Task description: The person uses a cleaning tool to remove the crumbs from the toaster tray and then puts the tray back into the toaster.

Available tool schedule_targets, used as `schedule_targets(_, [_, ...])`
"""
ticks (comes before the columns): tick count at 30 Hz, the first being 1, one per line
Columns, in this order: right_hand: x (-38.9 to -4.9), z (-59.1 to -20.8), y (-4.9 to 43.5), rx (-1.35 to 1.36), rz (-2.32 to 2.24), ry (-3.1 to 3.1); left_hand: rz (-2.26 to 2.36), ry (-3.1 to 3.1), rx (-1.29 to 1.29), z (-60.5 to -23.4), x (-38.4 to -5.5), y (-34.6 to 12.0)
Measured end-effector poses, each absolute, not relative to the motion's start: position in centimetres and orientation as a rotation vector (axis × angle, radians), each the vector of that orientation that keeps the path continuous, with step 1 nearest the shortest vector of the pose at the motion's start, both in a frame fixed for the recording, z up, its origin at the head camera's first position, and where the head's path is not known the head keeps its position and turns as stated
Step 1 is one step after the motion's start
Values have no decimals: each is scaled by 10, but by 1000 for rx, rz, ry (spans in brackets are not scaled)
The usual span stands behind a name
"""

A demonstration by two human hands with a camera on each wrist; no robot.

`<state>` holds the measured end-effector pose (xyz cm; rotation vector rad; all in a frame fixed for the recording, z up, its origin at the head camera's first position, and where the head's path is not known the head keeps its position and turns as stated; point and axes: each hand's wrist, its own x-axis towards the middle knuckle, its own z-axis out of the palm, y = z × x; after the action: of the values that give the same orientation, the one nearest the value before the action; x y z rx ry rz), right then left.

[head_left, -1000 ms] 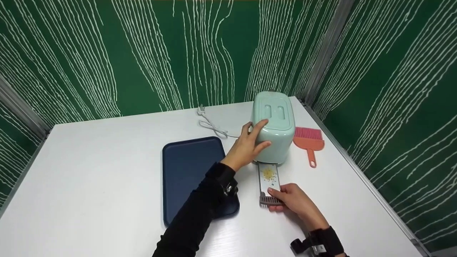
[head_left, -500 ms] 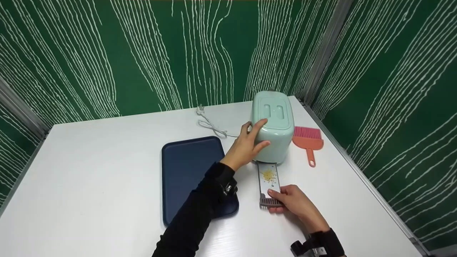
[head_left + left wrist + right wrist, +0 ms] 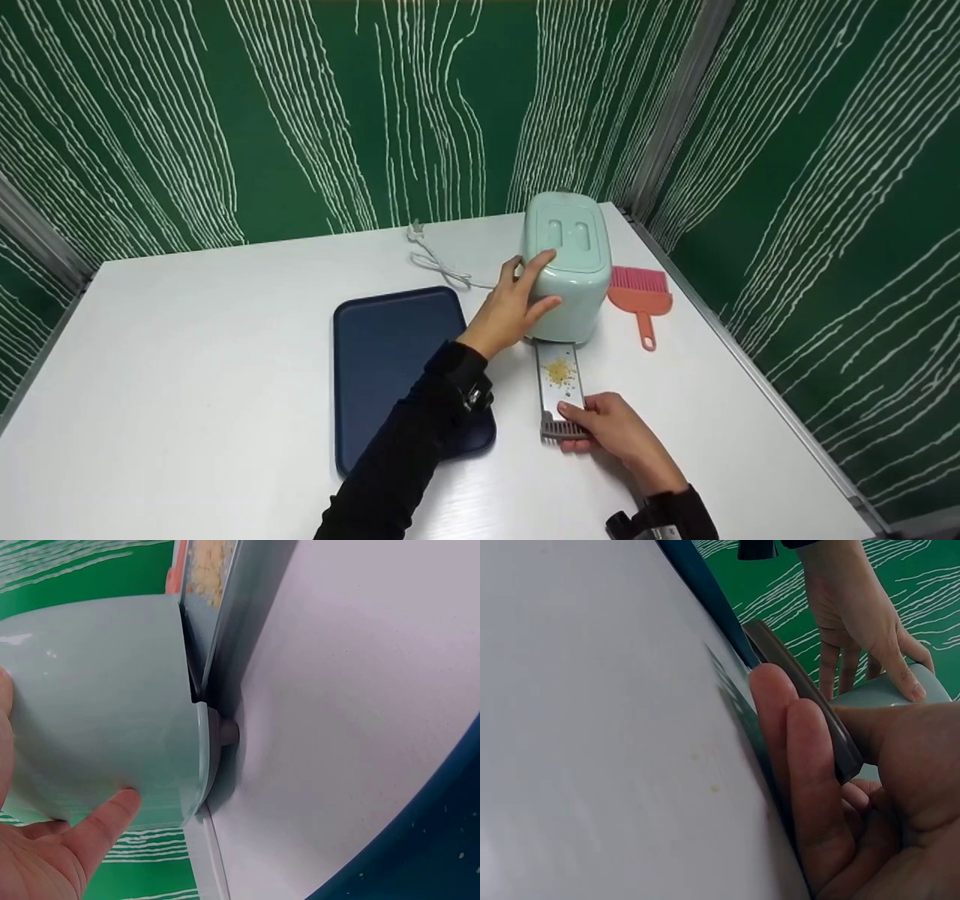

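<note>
A mint-green toaster (image 3: 576, 309) with a lid over its top stands at the right of the table. My left hand (image 3: 504, 309) grips its near left corner, one finger on top and the thumb (image 3: 109, 821) against the end wall. Out of the toaster's base towards me sticks a narrow crumb tray (image 3: 551, 401), with yellow crumbs (image 3: 559, 371) heaped on its floor. My right hand (image 3: 619, 431) pinches the tray's slotted grey front end (image 3: 810, 697), thumb above and fingers beneath. The tray's back part is hidden inside the toaster.
A dark blue serving tray (image 3: 397, 352) lies left of the toaster, partly under my left forearm. To the right lie an orange dustpan (image 3: 640, 301) and pink brush (image 3: 639, 279). The white cord (image 3: 442, 268) with its plug lies behind. Green walls border the table.
The crumb tray has slid slightly further out towards me with my right hand. My left hand keeps its place on the toaster. The head view has shifted a little.
</note>
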<state>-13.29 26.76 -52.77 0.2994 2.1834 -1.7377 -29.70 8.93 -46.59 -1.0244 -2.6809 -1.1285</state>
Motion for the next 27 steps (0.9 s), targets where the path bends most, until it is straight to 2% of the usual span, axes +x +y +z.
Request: schedule_targets(27, [-121, -528, 267, 322, -1697, 2189, -1114, -2705, -1004, -465, -298, 92])
